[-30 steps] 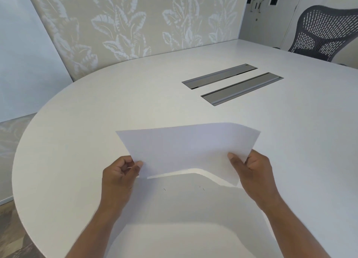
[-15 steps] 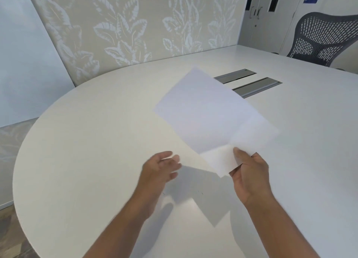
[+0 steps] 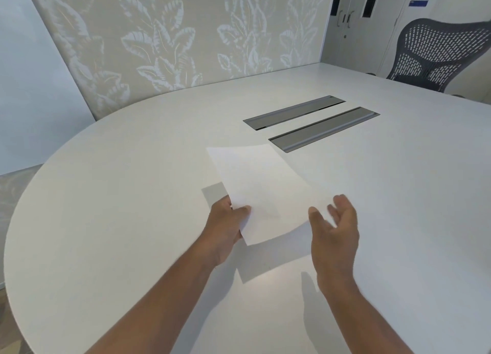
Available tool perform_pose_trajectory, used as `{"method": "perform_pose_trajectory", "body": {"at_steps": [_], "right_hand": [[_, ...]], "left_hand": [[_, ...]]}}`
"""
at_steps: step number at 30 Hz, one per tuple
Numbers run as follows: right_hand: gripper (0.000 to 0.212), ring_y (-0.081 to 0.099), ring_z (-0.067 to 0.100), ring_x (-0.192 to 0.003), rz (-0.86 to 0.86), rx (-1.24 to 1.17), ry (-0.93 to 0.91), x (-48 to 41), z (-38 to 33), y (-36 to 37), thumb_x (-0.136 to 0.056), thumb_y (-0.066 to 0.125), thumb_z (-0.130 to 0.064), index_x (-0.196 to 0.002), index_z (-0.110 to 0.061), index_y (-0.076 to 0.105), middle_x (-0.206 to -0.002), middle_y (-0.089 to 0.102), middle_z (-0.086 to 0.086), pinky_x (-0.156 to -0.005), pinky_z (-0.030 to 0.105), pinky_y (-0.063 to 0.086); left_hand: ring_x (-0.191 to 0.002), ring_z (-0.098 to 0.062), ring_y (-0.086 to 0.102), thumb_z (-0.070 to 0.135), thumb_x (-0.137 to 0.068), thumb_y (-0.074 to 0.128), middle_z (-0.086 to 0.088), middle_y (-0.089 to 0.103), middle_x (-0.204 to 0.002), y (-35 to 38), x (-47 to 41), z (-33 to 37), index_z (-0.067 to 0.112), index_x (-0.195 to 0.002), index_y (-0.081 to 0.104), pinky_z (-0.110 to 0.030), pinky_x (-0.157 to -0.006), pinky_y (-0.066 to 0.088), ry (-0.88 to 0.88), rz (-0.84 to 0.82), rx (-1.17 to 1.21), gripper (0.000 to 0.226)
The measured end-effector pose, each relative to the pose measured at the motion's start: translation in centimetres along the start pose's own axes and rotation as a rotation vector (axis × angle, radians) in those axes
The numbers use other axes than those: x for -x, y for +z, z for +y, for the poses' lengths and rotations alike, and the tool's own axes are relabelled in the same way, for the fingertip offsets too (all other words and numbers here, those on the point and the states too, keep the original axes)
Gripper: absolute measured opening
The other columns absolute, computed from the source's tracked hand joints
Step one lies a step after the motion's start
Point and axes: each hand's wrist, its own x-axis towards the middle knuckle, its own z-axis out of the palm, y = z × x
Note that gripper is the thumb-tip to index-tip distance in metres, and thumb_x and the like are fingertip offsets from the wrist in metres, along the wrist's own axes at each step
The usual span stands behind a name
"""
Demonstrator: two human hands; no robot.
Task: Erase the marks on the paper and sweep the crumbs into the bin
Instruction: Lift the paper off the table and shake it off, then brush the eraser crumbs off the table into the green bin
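A white sheet of paper (image 3: 261, 191) hangs just above the white table (image 3: 119, 194), its far end lowest and its shadow beneath the near end. My left hand (image 3: 228, 226) pinches the sheet's near left corner, thumb on top. My right hand (image 3: 333, 228) hovers by the near right corner with fingers spread, holding nothing. I see no marks on the upper face of the sheet. No crumbs, eraser or bin appear in view.
Two grey cable flaps (image 3: 310, 122) are set into the table just beyond the paper. A dark mesh office chair (image 3: 435, 53) stands at the far right edge. A leaf-patterned wall panel (image 3: 172, 40) runs behind the table.
The paper went from both hands to the right hand alone, then to the left hand. It swung down toward the table. My right hand has let go and opened.
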Motion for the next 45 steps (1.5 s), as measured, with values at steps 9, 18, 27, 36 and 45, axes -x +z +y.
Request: {"method": "perform_pose_trajectory", "body": {"at_steps": [9, 18, 27, 36, 45], "right_hand": [[0.037, 0.062, 0.013, -0.127, -0.393, 0.501, -0.462, -2.6, 2.3, 0.4, -0.101, 0.053, -0.023, -0.136, -0.014, 0.065, -0.136, 0.069, -0.002, -0.11, 0.027, 0.045], [0.029, 0.06, 0.022, -0.106, -0.648, 1.03, -0.577, -3.0, 6.6, 1.2, -0.098, 0.032, -0.022, -0.099, -0.016, 0.06, -0.114, 0.068, 0.005, -0.089, 0.036, 0.048], [0.033, 0.052, 0.014, -0.133, -0.673, 1.113, -0.543, -3.1, 7.5, 1.3, -0.097, 0.031, -0.024, -0.109, -0.021, 0.062, -0.138, 0.06, -0.009, -0.105, 0.036, 0.043], [0.047, 0.037, 0.017, -0.151, -0.705, 1.013, -0.594, -2.3, 7.0, 0.1, -0.104, 0.041, -0.015, -0.15, -0.015, 0.052, -0.163, 0.041, -0.001, -0.123, 0.032, 0.027], [0.062, 0.026, 0.023, -0.155, -0.864, 1.203, -0.755, 6.1, 7.2, -2.9, -0.105, 0.03, -0.042, -0.155, -0.007, 0.042, -0.166, 0.035, 0.01, -0.122, 0.035, 0.012]], "left_hand": [[-0.108, -0.031, 0.077, 0.003, -0.098, 0.062, -0.008, 0.081, -0.113, -0.5, -3.5, -0.7, 0.016, -0.115, 0.076, -0.059, -0.101, 0.057, -0.023, -0.035, -0.167, 0.025], [-0.097, -0.031, 0.078, 0.009, -0.094, 0.066, -0.009, 0.081, -0.106, -0.6, -5.5, -1.1, 0.018, -0.106, 0.074, -0.053, -0.085, 0.064, -0.002, 0.055, -0.266, 0.017], [-0.077, -0.025, 0.076, 0.002, -0.08, 0.081, -0.009, 0.073, -0.099, -3.4, -6.6, -2.0, 0.017, -0.122, 0.062, -0.034, -0.066, 0.065, 0.143, 0.277, -0.447, 0.049], [-0.105, -0.013, 0.066, 0.025, -0.093, 0.07, 0.007, 0.074, -0.115, -10.0, -3.7, -3.9, 0.024, -0.108, 0.077, -0.032, -0.096, 0.05, 0.4, 0.131, -0.943, 0.017], [-0.154, 0.011, 0.018, 0.056, -0.101, 0.034, 0.029, 0.035, -0.163, -17.9, 4.9, -8.3, 0.037, -0.149, 0.054, -0.019, -0.127, 0.009, 0.499, -0.009, -1.156, 0.056]]}}
